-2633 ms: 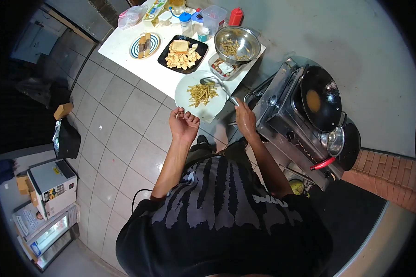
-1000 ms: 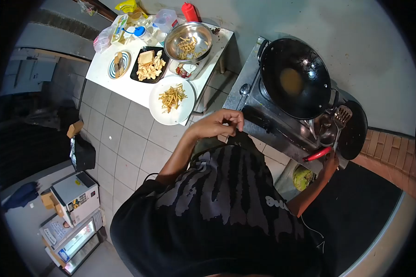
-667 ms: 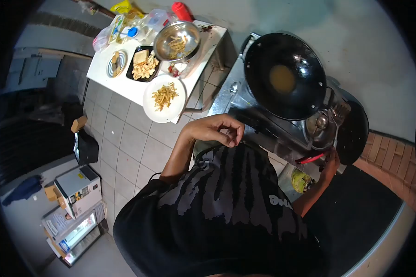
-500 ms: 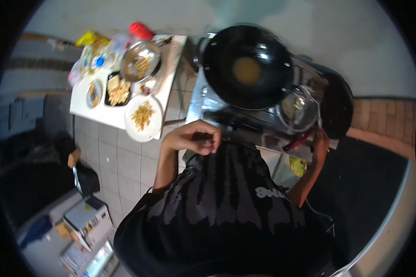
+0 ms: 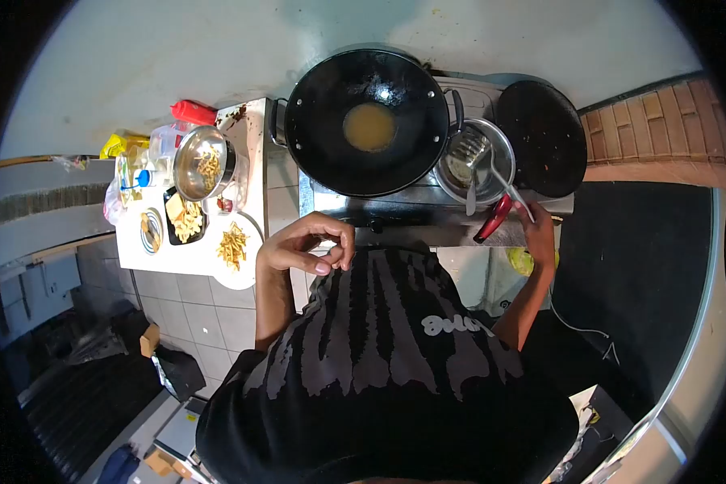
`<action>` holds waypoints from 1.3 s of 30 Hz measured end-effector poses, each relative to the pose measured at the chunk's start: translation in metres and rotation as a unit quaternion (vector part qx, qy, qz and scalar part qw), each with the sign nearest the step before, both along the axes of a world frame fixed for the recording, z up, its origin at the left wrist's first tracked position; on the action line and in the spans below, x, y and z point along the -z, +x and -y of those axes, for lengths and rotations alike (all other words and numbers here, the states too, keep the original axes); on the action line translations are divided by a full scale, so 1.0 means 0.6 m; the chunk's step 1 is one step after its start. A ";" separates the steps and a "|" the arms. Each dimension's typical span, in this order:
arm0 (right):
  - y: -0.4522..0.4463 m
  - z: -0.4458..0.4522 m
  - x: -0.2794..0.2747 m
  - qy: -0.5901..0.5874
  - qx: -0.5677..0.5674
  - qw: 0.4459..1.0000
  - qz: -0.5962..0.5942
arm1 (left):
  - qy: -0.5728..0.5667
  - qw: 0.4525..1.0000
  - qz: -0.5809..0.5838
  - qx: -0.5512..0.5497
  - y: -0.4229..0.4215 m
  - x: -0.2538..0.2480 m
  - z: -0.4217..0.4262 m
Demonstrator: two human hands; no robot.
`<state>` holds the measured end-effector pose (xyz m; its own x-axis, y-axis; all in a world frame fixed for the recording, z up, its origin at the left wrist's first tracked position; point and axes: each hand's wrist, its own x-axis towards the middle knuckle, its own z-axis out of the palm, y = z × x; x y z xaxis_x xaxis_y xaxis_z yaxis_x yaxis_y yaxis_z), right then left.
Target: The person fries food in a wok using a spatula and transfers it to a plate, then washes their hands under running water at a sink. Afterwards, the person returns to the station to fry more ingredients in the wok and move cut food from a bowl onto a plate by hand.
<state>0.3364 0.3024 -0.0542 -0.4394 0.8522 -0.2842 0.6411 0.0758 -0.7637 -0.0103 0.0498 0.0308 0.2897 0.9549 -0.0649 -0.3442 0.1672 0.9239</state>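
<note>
My right hand (image 5: 538,230) is closed around the metal handle of a slotted turner (image 5: 470,148). The turner's head rests inside a steel saucepan (image 5: 504,145) with a red handle (image 5: 494,219), just left of my fingers. A second utensil (image 5: 471,199) leans out over the pan's near rim. In front of my torso my left hand (image 5: 310,244) is loosely curled, with nothing visible in it. Beyond it a large black wok (image 5: 323,101) stands on the stove (image 5: 371,203), holding a small pool of yellowish oil (image 5: 369,127).
Right of the saucepan lies a round black griddle (image 5: 540,137). On the white side table (image 5: 137,256) are a steel bowl (image 5: 187,173), a plate of fries (image 5: 232,246), a black tray of cut food (image 5: 185,219), a patterned dish (image 5: 151,231) and a red bottle (image 5: 194,112).
The whole view has shifted, so the stove and wok appear farther left and the side table lower. My right hand keeps its hold on the turner; my left hand stays curled.
</note>
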 end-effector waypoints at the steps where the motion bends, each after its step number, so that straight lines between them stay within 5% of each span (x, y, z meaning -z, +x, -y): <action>1: -0.004 0.005 -0.007 0.001 0.003 1.000 -0.001 | 0.000 1.000 -0.008 0.006 -0.002 -0.001 -0.001; 9: -0.001 0.021 -0.030 0.096 0.033 0.993 -0.059 | 0.013 1.000 -0.007 -0.027 -0.005 0.023 0.014; 13: 0.003 0.023 -0.040 0.066 0.012 0.998 0.017 | 0.009 0.998 0.025 -0.055 0.005 0.022 0.010; 25: 0.018 0.020 -0.004 0.074 0.036 0.994 -0.078 | -0.004 0.998 0.028 -0.054 0.013 0.021 0.004; 39: -0.012 -0.023 0.034 -0.079 -0.036 0.995 0.056 | 0.032 0.995 0.018 -0.088 0.028 0.023 0.026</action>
<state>0.3289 0.3162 -0.0745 -0.4567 0.7604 -0.4617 0.7194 0.0103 -0.6946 0.0064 0.0339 0.0170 0.1182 0.9930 0.0046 -0.3961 0.0429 0.9172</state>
